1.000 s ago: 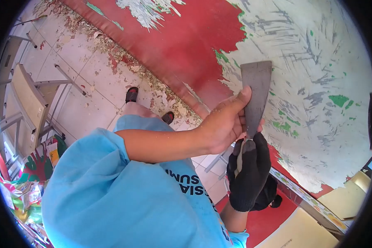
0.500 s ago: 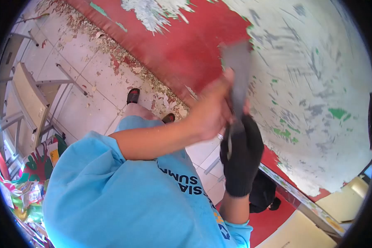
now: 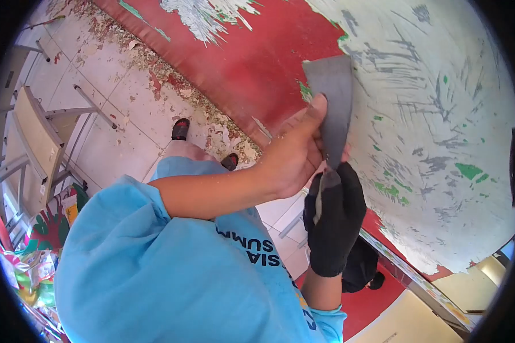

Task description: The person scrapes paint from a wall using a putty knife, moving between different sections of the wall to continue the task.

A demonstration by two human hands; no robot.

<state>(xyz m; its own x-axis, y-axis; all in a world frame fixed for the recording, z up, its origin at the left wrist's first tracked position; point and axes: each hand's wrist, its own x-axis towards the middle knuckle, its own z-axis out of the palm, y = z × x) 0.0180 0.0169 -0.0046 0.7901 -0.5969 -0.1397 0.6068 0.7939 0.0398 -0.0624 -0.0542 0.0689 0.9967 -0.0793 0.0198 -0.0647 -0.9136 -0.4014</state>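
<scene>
Left hand (image 3: 294,151) bare, thumb pressing the scraper (image 3: 332,97) blade; gloved right hand (image 3: 333,220) closed round its handle — blade edge sits on the wall (image 3: 435,103) where red paint (image 3: 252,63) ends. We keep it low-angled, push steadily.

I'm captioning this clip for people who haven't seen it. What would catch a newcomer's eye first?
The broad metal scraper pressed against the wall, where red paint gives way to scraped white. The bare left hand grips its blade; the black-gloved right hand holds the handle below. Paint flakes litter the tiled floor along the wall's foot.
</scene>
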